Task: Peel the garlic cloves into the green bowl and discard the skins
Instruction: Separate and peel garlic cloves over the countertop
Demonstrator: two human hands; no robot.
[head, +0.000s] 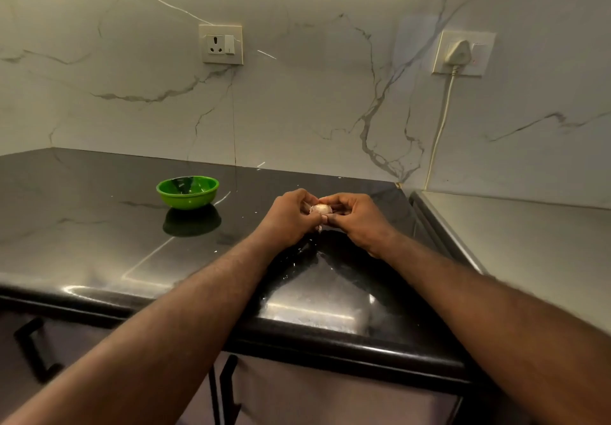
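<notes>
A pale garlic piece (pixel 320 209) with papery skin is held above the black countertop (pixel 99 226), pinched between both hands. My left hand (pixel 288 218) grips its left side with curled fingers. My right hand (pixel 355 218) grips its right side, fingertips on top. A bit of skin hangs below the hands. The green bowl (pixel 187 191) stands on the counter to the left of my hands, apart from them; nothing shows inside it.
A marble wall runs behind the counter, with a socket (pixel 221 44) and a plugged-in white plug (pixel 458 53) whose cord hangs down. A steel surface (pixel 529 242) adjoins the counter on the right. Small skin flecks lie near the front edge.
</notes>
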